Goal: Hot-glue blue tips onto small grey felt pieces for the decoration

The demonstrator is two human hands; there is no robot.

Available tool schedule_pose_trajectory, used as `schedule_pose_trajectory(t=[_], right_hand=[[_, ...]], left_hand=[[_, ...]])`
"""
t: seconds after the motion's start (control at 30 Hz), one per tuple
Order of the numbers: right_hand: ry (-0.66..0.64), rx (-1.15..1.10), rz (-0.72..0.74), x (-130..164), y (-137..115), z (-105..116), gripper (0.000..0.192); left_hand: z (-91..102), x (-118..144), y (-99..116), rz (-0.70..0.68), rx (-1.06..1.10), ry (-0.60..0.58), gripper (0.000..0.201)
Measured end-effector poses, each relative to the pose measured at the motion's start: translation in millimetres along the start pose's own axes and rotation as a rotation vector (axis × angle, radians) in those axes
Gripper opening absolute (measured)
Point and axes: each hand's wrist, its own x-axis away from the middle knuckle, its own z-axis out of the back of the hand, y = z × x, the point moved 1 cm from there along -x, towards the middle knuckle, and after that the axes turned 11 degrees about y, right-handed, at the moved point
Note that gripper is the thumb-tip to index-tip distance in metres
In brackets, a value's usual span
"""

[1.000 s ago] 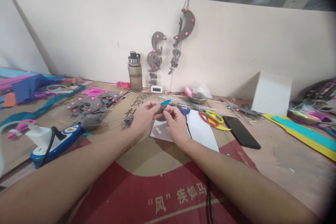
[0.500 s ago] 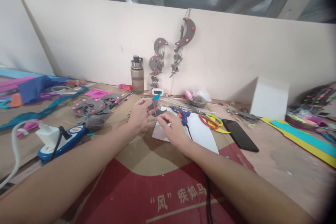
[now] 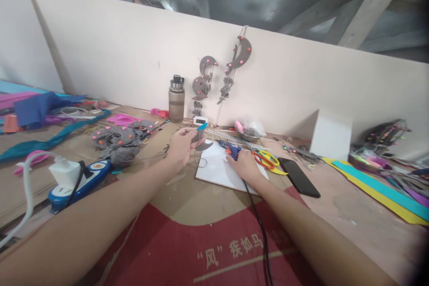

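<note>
left hand [image 3: 181, 146] pinches a small grey felt cut-out with a blue tip [image 3: 197, 135], grip closed on it between thumb and fingers, held just above the tabletop [image 3: 365, 205] at the left edge of the white paper sheet [image 3: 217, 167]. a thin thread seems to hang from the piece, hard to tell.

right hand [image 3: 246, 165] rests on the white sheet, fingers at the blue hot glue gun [image 3: 230, 148]; grip looks loosely curled round the handle, can't tell if it's properly closed. the black cord [image 3: 259, 228] runs back from the gun toward the body.

step in hand, as i read it: gluing stage, felt piece ready in one hand, glue gun being taken by the other.

next move calls for a firm grip on the gun, nozzle brought to the felt piece, fingers kept off the hot tip.

nearby: red and yellow scissors [image 3: 266, 159], black phone [image 3: 297, 177], grey water bottle [image 3: 176, 98], finished grey felt moon hangings [image 3: 238, 58] on the wall.
</note>
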Motion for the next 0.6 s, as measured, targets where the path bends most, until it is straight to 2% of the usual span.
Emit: schedule_pose_trajectory(t=[0.13, 0.27, 0.33, 0.37, 0.47, 0.6], right_hand=[[-0.062, -0.002, -0.063, -5, -7, 0, 0.047], [-0.104, -0.195, -0.215, -21, -3, 4, 0.036], [-0.061, -0.255, -0.244, -25, -1, 5, 0.038], [0.003, -0.301, -0.242, -24, -1, 7, 0.04], [0.197, -0.621, -0.221, -19, -10, 11, 0.041], [0.161, -1.136, -0.271, -16, -36, 20, 0.031]], left_hand=[[-1.3, 1, -3, -0.041, -0.014, -0.01, 0.017], [-1.4, 0, -5, -0.019, -0.005, 0.029, 0.015], [-0.6, -1, -5, 0.001, 0.011, 0.045, 0.015], [0.0, -2, -5, 0.007, 0.018, 0.057, 0.014], [2.4, -5, -4, 0.012, 0.024, 0.082, 0.012], [5.2, -9, -3, -0.015, 0.046, 0.08, 0.012]])
